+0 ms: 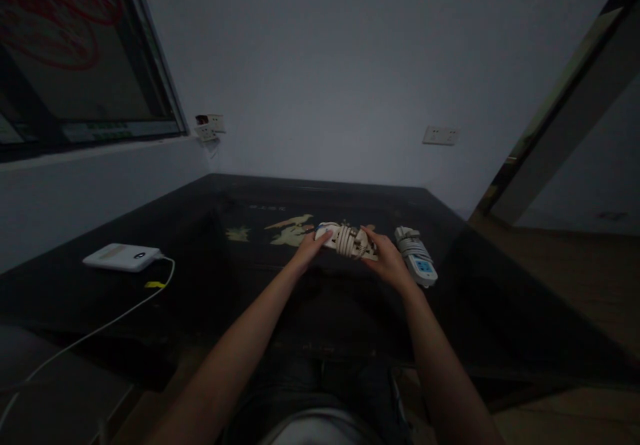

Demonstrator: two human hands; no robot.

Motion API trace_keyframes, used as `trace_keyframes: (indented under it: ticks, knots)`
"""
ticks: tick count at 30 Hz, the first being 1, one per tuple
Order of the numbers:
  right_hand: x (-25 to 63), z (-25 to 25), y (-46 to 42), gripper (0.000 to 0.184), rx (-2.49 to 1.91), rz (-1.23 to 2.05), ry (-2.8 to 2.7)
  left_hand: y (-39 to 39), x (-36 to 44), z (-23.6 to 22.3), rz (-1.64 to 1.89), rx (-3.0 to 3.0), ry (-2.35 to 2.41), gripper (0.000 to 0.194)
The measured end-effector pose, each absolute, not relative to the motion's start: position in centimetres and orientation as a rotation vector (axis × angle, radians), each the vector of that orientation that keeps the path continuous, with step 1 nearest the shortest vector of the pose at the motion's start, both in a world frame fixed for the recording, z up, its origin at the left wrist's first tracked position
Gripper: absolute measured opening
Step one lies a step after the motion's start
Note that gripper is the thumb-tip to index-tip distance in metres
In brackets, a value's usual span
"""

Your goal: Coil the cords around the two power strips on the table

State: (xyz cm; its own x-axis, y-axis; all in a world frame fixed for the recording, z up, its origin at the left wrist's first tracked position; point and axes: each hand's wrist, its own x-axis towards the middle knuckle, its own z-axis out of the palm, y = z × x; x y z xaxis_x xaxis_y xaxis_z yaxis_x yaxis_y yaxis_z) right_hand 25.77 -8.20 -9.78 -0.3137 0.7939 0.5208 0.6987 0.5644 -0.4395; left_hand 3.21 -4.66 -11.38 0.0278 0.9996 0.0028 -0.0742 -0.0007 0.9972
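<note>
Cord-wrapped power strip (345,240) between the curled fingers of left hand (311,248) and right hand (387,258), one at each end.

The held power strip (345,240) is white, its pale cord (346,241) wound around its middle; it lies crosswise between both hands over the dark worktop (320,305). Right of it, near it on the worktop, a second strip (416,257), blue-labelled and cord-wrapped, lies lengthwise, slightly slanted.
</note>
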Motion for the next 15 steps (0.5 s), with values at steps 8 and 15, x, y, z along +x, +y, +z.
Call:
trace_keyframes:
  ticks: [8,15]
  knots:
    - [24.0,-10.8,-7.8,0.071,-1.113,0.354,-1.793,-4.6,3.8,-11.0,1.41,1.116,0.922,0.045]
    - [21.6,-12.9,-7.1,0.077,-0.966,0.695,-1.367,-6.1,5.7,-12.2,0.978,1.424,0.792,0.061]
